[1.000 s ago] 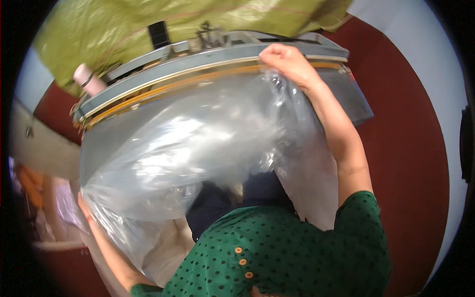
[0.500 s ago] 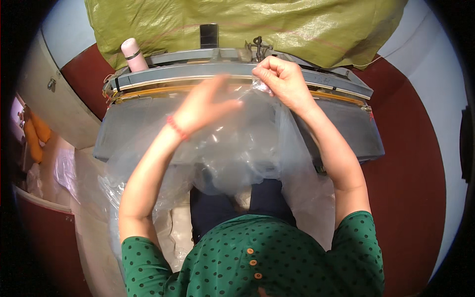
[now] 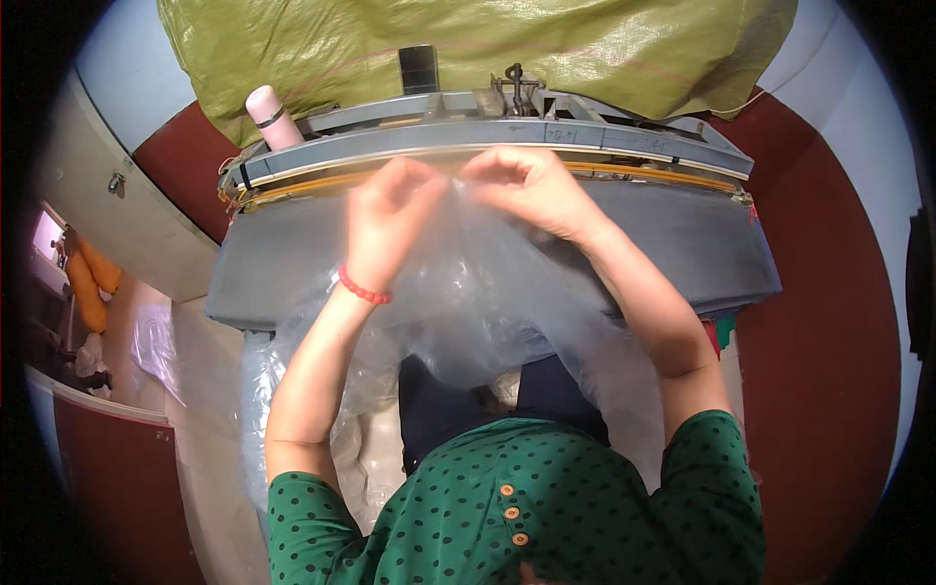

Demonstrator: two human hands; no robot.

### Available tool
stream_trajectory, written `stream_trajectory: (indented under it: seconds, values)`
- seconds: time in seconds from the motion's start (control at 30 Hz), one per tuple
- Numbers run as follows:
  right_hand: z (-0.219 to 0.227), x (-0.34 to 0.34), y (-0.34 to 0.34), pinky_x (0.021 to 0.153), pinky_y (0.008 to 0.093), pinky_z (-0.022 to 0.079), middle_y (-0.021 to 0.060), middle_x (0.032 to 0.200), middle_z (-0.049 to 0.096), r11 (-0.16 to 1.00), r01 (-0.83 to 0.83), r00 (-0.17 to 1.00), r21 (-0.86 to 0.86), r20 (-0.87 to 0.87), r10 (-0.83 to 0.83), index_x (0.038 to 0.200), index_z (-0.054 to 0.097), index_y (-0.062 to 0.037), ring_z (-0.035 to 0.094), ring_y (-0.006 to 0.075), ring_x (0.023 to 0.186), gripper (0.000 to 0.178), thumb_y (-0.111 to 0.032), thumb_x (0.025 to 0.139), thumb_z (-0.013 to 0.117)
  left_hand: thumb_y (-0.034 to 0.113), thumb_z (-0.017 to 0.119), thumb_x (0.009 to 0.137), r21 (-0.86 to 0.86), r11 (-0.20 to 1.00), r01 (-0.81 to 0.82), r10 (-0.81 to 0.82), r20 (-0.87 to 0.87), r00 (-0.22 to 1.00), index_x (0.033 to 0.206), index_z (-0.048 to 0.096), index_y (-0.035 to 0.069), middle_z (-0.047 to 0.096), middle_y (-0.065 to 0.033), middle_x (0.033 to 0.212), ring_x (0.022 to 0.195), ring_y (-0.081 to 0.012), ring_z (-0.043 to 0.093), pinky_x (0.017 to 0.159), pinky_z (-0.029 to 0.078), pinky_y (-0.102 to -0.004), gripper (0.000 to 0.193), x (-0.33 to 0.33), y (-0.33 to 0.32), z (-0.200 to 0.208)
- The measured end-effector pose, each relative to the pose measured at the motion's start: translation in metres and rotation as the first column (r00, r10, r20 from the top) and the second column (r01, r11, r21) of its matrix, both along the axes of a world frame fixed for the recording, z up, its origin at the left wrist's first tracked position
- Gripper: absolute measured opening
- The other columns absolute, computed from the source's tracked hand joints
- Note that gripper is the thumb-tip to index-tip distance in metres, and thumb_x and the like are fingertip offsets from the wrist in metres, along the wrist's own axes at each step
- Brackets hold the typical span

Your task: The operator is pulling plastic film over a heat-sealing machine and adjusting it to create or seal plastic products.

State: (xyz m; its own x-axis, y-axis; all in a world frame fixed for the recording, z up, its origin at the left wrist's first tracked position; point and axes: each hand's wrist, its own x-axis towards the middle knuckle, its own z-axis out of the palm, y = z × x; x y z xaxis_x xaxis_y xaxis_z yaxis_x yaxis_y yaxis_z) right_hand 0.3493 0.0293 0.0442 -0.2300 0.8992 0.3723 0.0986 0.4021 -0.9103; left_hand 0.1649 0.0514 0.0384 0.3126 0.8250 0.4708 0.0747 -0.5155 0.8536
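A clear, thin plastic sheet (image 3: 458, 283) hangs in loose folds from between my hands, over the grey padded surface and down across my lap. My right hand (image 3: 536, 195) pinches its upper edge with thumb and fingers. Close by on the left, my left hand (image 3: 390, 219), with a red bead bracelet at its wrist, has its fingers curled in against the same edge. Motion blurs both sets of fingertips a little, and the exact grip points are hard to see.
Ahead is a long grey metal frame (image 3: 409, 136) with an orange-yellow strip along its front edge and a grey padded bench (image 3: 712, 239) before it. A pink bottle (image 3: 274, 119), a dark phone (image 3: 418, 69) and a metal clamp (image 3: 515, 90) are behind. Yellow-green woven sheeting (image 3: 546, 44) covers the back.
My left hand has gone from spread fingers to a closed grip at the sheet's edge. My right hand has shifted left and slightly down, bringing the hands closer together.
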Motion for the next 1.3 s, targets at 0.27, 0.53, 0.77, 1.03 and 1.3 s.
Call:
stream_trajectory:
  seconds: [0.27, 0.53, 0.77, 1.03, 1.3]
  values:
    - [-0.024, -0.034, 0.012, 0.057, 0.0181, 0.043, -0.0002, 0.069, 0.061, 0.994, 0.105, 0.989, 0.023, -0.11, -0.102, 0.079, 0.062, -0.0003, 0.052, 0.0032, 0.062, 0.011, -0.007, 0.073, 0.068, 0.005, 0.062, 0.077, 0.506, 0.854, -0.121, 0.225, -0.15, 0.963, 0.073, 0.056, 0.002, 0.054, 0.0031, 0.068, 0.061, -0.0024, 0.046, 0.053, 0.039, -0.0194, 0.008, -0.021, 0.013, -0.011]
    - [-0.043, -0.033, 0.02, 0.061, 0.0178, 0.044, -0.0022, 0.072, 0.06, 0.997, 0.076, 0.986, 0.003, -0.15, -0.075, 0.079, 0.06, -0.0038, 0.053, 0.0028, 0.067, 0.003, -0.003, 0.076, 0.062, 0.006, 0.061, 0.079, -0.304, 0.934, 0.185, -0.202, -0.024, 0.979, 0.083, 0.055, 0.005, 0.054, 0.0041, 0.076, 0.071, -0.0025, 0.047, 0.067, 0.039, -0.0164, 0.008, -0.041, 0.02, -0.004]
    - [-0.046, -0.045, 0.017, 0.055, 0.0159, 0.04, -0.0023, 0.07, 0.056, 0.997, 0.056, 0.967, -0.061, -0.247, -0.07, 0.078, 0.055, -0.0022, 0.049, 0.0019, 0.061, 0.013, -0.008, 0.076, 0.066, 0.006, 0.066, 0.072, 0.309, 0.942, -0.13, 0.225, -0.294, 0.929, 0.071, 0.051, 0.002, 0.042, 0.0016, 0.05, 0.048, -0.0047, 0.035, 0.045, 0.033, -0.0199, 0.016, -0.021, 0.005, -0.01]
    - [-0.06, -0.05, 0.027, 0.066, 0.0196, 0.043, 0.001, 0.08, 0.061, 0.96, -0.178, 0.924, -0.214, -0.371, 0.089, 0.086, 0.06, -0.0028, 0.054, 0.0056, 0.072, 0.012, -0.013, 0.081, 0.06, 0.004, 0.065, 0.071, 0.73, 0.671, -0.132, 0.451, -0.261, 0.854, 0.073, 0.052, 0.002, 0.052, -0.0036, 0.062, 0.056, -0.0056, 0.048, 0.049, 0.04, -0.0235, 0.014, -0.033, 0.008, -0.019]
    - [-0.088, -0.048, 0.04, 0.057, 0.0226, 0.043, 0.0022, 0.075, 0.056, 0.952, -0.226, 0.673, -0.204, -0.739, 0.001, 0.084, 0.051, -0.0062, 0.051, 0.0079, 0.062, 0.01, -0.015, 0.088, 0.049, 0.005, 0.059, 0.078, -0.533, 0.775, 0.339, -0.466, -0.119, 0.877, 0.094, 0.058, 0.002, 0.058, 0.001, 0.081, 0.074, -0.0046, 0.053, 0.067, 0.042, -0.0185, 0.016, -0.059, -0.012, -0.016]
